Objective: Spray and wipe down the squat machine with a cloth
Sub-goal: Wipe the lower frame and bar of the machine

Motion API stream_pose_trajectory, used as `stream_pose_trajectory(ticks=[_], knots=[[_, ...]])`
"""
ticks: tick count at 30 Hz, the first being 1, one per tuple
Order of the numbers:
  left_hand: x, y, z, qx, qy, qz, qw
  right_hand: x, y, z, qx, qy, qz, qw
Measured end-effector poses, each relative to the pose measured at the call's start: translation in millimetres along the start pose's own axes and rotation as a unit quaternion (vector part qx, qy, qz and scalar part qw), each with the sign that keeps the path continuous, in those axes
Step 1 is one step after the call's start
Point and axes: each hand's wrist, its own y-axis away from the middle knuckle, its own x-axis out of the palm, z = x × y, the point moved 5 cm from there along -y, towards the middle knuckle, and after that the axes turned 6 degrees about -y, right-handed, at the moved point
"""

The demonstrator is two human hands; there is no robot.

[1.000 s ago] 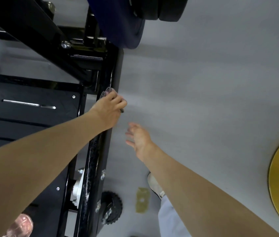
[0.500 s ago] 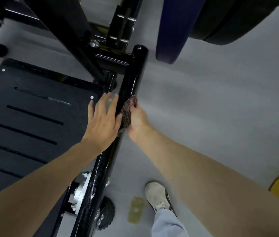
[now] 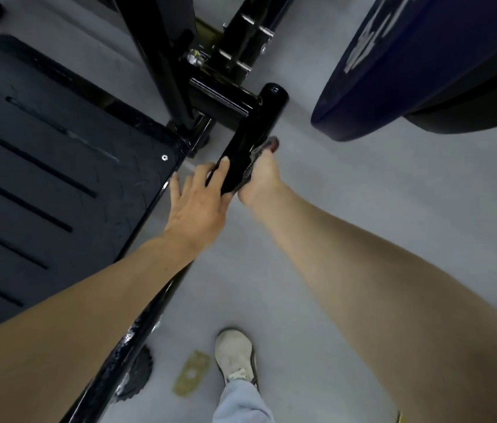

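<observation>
Dark crumpled cloth (image 3: 260, 158), newly passed into the right hand's (image 3: 261, 181) closed grip, wipes the squat machine's glossy black tube (image 3: 256, 126); flat-fingered left hand (image 3: 196, 209) rests just beside that grip.

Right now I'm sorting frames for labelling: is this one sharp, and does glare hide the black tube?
Head view, not fully sharp: motion blur softens the right hand and the cloth it grips, and smears the lettering on the blue plate; the glossy black tube carries soft highlights but reads clearly.
</observation>
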Motion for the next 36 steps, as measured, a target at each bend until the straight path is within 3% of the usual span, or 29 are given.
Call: stream_pose_trajectory(ticks=[8,20,22,27,32,36], knots=[[4.6,1.1,2.7,-0.002,-0.016,0.031,0.999,20.6,-12.9,69.4,-0.107,0.12,0.017,0.987],[-5.0,-3.5,2.6,0.022,-0.117,0.093,0.989,-41.8,40.2,-76.3,0.034,0.094,0.018,0.995],[-9.9,4.4,9.5,0.039,-0.103,0.068,0.992,-51.4,59.8,-101.7,0.047,0.102,0.012,0.994],[-18.9,67.6,34.9,-0.003,0.054,-0.102,0.993,-76.1,99.4,-165.0,0.075,0.115,-0.024,0.99],[4.7,167.5,69.1,-0.021,0.076,-0.144,0.986,-97.4,127.4,-223.4,0.073,0.132,-0.015,0.988],[23.9,245.3,79.1,0.008,0.076,-0.135,0.988,-112.2,155.1,-275.0,0.104,0.079,0.006,0.991]])
